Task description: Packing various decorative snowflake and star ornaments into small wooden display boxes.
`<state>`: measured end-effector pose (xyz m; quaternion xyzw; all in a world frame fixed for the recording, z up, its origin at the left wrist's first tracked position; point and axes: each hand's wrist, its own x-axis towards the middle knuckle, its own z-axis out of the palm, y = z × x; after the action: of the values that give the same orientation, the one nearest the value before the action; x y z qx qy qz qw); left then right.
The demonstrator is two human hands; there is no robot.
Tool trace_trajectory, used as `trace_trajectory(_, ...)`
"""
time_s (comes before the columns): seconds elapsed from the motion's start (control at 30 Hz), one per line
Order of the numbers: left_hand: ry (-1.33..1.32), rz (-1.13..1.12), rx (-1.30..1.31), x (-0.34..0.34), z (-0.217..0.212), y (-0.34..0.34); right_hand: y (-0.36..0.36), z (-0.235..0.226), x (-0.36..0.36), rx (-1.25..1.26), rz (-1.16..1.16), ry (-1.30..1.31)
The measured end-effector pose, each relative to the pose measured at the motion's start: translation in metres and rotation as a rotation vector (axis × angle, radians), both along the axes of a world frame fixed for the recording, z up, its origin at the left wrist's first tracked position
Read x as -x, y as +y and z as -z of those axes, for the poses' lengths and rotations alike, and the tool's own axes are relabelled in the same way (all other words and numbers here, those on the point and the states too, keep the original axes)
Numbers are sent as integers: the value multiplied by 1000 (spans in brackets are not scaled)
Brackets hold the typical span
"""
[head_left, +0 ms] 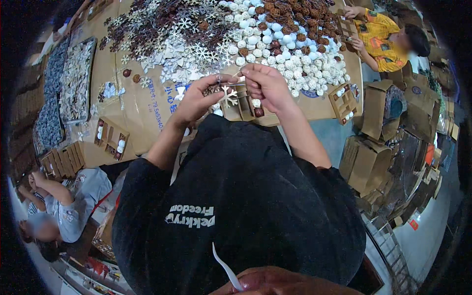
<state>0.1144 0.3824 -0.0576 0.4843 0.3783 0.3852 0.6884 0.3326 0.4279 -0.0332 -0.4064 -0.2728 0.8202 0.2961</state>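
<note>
My left hand (200, 97) and my right hand (265, 84) meet over the near edge of the table, fingertips pinched almost together. Between them runs a thin pale cord (238, 74), its exact path too fine to follow. A pale wooden snowflake (229, 95) hangs just under my left fingers, apparently on that cord. Directly below both hands sits a wooden compartment box (242, 109), partly hidden by them. Inside it are a dark red ball (258, 112) and a white ball (218, 112).
Beyond my hands lie heaps of snowflakes (184, 29), white wicker balls (302, 73) and brown wicker balls (312, 22). Similar boxes stand left (112, 139) and right (342, 102). Trays (92, 81) are at the far left. Co-workers sit at the upper right and lower left.
</note>
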Motion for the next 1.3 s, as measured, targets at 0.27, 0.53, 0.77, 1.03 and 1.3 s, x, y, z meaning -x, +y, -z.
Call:
trace_trajectory(0.27,-383,-193,285,-11,30,-25,-10,24,27,-69,52,-86)
trace_trajectory(0.53,-622,-90,515,-4,52,-41,-17,48,45,25,-90,-23)
trace_trajectory(0.77,-383,-76,358,0,40,-40,-18,74,40,-8,-126,-58)
trace_trajectory(1.03,-492,-291,326,2,27,-35,-24,48,33,-101,-141,117)
trace_trajectory(1.3,-509,-315,347,-1,25,-32,-30,43,36,-273,-162,63)
